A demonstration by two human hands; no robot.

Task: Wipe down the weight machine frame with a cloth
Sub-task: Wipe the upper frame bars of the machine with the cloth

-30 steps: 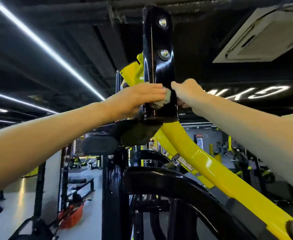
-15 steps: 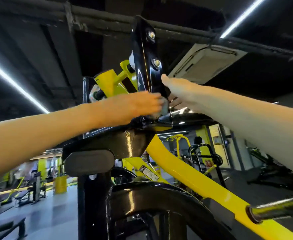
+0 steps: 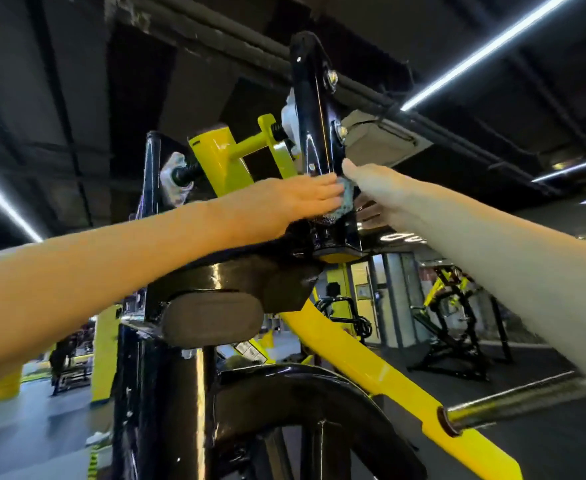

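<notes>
Gym, view tilted up at the machine's top.

- Frame: black, glossy. Its upright bracket stood at 12 o'clock of the view, w/ two bolts on its 3 o'clock face.
- Cloth: small, grey-blue, wadded against the bracket's lower end, between both hands and touching both.
- L hand: came in from 9 o'clock, fingers straight and together, flat on the bracket, tips pressing the cloth's 9 o'clock edge.
- R hand: came in from 4 o'clock, thumb pointing to 12 along the bracket edge. Other fingers went behind bracket and cloth, so couldn't tell if they were pinching the cloth or just bracing.
- Yellow arm ran from under the bracket toward 5 o'clock, ending at a chrome bar. Dark pad sat at 7 o'clock of the cloth.

Step in hand, by my read: wiping the bracket's lower section, cloth worked round the edge w/ two hands. Probably mid-task, since only a small patch was under the cloth.

Next move, est.:
- Slide the cloth toward 12, up the bracket and past the bolts, which needs reach and firm flat pressure.
- Ease round the bolt heads, where the cloth could snag.
- Then go down to the yellow arm and the lower black tubes toward 6.
</notes>
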